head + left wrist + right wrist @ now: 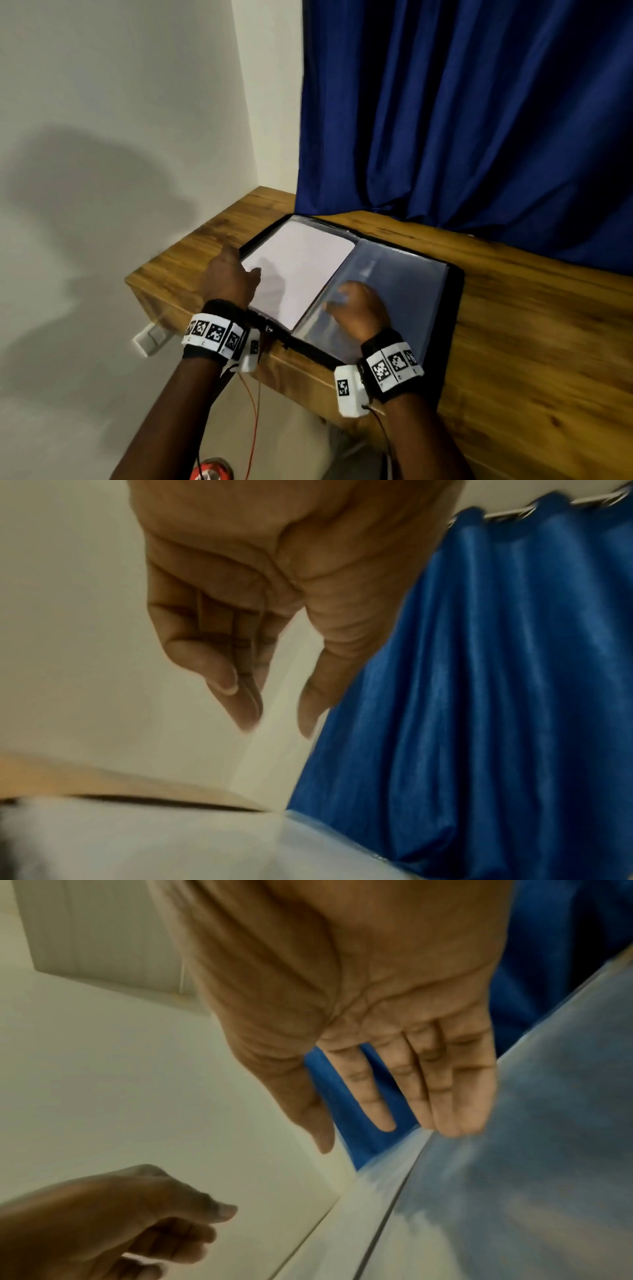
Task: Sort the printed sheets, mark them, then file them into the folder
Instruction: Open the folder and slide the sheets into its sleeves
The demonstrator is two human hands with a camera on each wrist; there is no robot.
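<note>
A black folder (456, 308) lies open on the wooden table (534, 342), near its left end. A white sheet (308, 267) fills the folder's left page inside a clear sleeve. The right page is a clear sleeve (407, 287) that looks bluish grey. My left hand (236, 274) hovers at the sheet's left edge, fingers pointing down, thumb apart, holding nothing (277, 721). My right hand (349, 301) lies flat on the right sleeve (534, 1177) near the spine, with straight fingers (455, 1118) touching the plastic.
A blue curtain (462, 120) hangs right behind the table and brushes its back edge. A white wall (120, 102) stands to the left, with a socket (154, 339) below the table's end. An orange cable (254, 428) dangles under my left wrist.
</note>
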